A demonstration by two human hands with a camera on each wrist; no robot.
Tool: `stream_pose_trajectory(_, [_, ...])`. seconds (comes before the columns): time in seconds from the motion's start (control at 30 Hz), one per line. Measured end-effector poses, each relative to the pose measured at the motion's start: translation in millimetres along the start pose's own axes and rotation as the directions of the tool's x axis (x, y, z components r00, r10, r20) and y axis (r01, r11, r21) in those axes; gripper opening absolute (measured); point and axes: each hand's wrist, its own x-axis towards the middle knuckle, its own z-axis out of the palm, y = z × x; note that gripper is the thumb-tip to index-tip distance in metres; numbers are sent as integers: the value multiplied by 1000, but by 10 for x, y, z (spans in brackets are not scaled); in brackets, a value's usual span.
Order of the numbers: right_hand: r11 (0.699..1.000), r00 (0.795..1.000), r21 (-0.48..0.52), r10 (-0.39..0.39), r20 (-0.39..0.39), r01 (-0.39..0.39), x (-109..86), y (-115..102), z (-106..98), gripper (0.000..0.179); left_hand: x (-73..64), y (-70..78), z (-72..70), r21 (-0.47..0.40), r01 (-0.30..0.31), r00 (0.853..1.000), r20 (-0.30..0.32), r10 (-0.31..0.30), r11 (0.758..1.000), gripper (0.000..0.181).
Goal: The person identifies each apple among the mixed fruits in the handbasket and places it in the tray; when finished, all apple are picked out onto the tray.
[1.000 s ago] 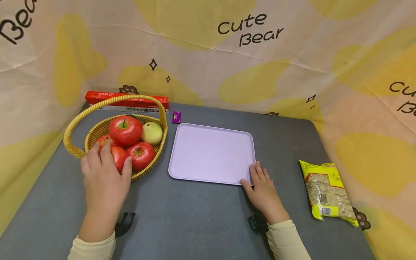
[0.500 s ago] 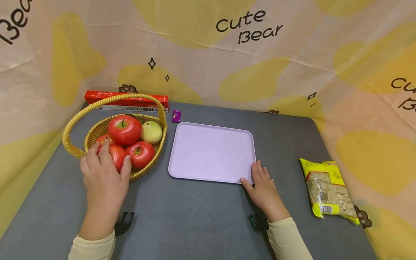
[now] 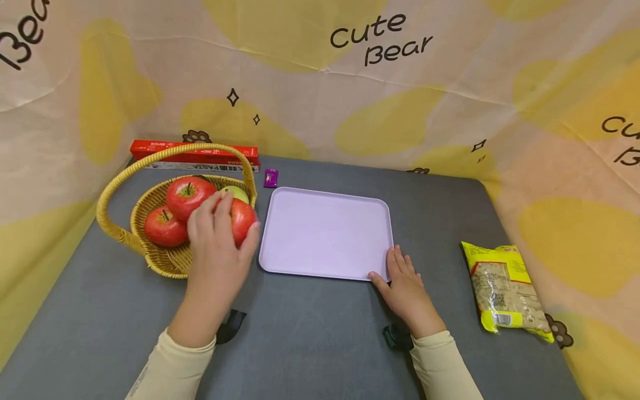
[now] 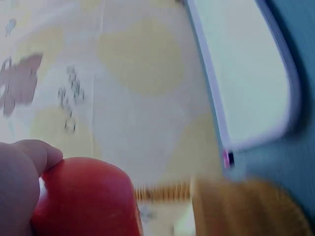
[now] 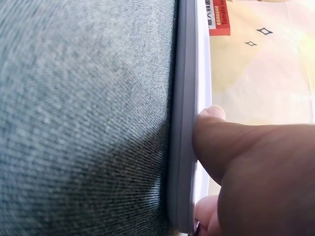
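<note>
My left hand [image 3: 220, 239] grips a red apple [image 3: 243, 219] above the right side of a yellow wicker basket [image 3: 172, 266]. In the left wrist view the apple [image 4: 88, 196] shows bright red beside the thumb. Two more red apples, one upper [image 3: 189, 194] and one left [image 3: 166, 226], remain in the basket, along with a pale green fruit [image 3: 236, 193] partly covered by the fingers. The hand hides part of the basket's contents. At the near right corner of a lilac tray [image 3: 327, 233], my right hand [image 3: 407, 294] rests with fairly straight fingers, thumb on the rim [image 5: 187, 98].
Behind the basket lies a red pasta box [image 3: 195, 155]. A small purple packet [image 3: 271, 178] sits between basket and tray. On the right is a yellow bag [image 3: 507, 291] with a clear front. The basket's tall handle [image 3: 112, 191] arches over the fruit.
My left hand has lifted a red apple from the basket's front and moved it right, uncovering the left apple. The right hand stays on the tray's corner.
</note>
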Motion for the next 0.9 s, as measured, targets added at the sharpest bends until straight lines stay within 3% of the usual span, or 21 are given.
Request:
stream_pose_trajectory(0.23, [1000, 1000, 11, 11, 15, -11, 8, 4, -12, 89, 349, 220, 624, -43, -115, 980, 162, 120, 992, 66])
stream_pose_trajectory(0.5, [1000, 1000, 10, 7, 13, -7, 19, 18, -8, 90, 737, 424, 1303, 6, -137, 941, 314, 128, 991, 64])
stream_pose_trajectory(0.7, [1000, 1000, 13, 5, 6, -5, 18, 1, 1, 89, 780, 554, 1685, 40, -161, 889, 440, 127, 986, 68])
stream_pose_trajectory(0.9, [1000, 1000, 19, 8, 6, -8, 17, 1, -4, 88, 728, 594, 1830, 17, -135, 843, 527, 106, 991, 73])
